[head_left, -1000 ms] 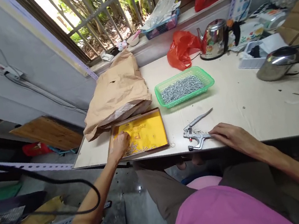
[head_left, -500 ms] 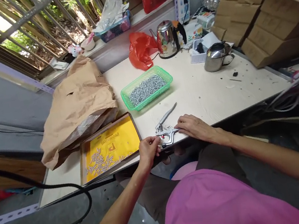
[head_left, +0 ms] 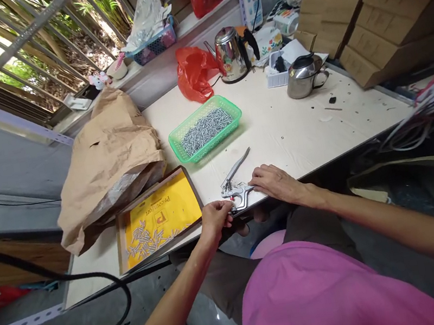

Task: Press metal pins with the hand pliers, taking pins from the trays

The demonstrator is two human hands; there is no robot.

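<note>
Pinching snap pliers [head_left: 235, 191] at the bench front edge [head_left: 361, 138]
left hand [head_left: 217, 220] clamped on the near end, right hand [head_left: 277, 183] lying open against it, handle pointing back across the bench

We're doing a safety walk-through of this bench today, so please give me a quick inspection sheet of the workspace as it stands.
Surface: pale table, with dark specks toward the right end.
Things at hand: metal hand pliers at the near edge; green plastic basket full of metal pins; wooden tray holding a yellow printed sheet, with loose pins on it.
Clutter: brown paper bag, red plastic bag, steel kettle, steel jug.
Hands: left hand grips the pliers' lower end; right hand lies on the table, fingers against the pliers.
Cables: black cable left of the table; wire bundle at right.
Surroundings: barred window, stacked cardboard boxes.
</note>
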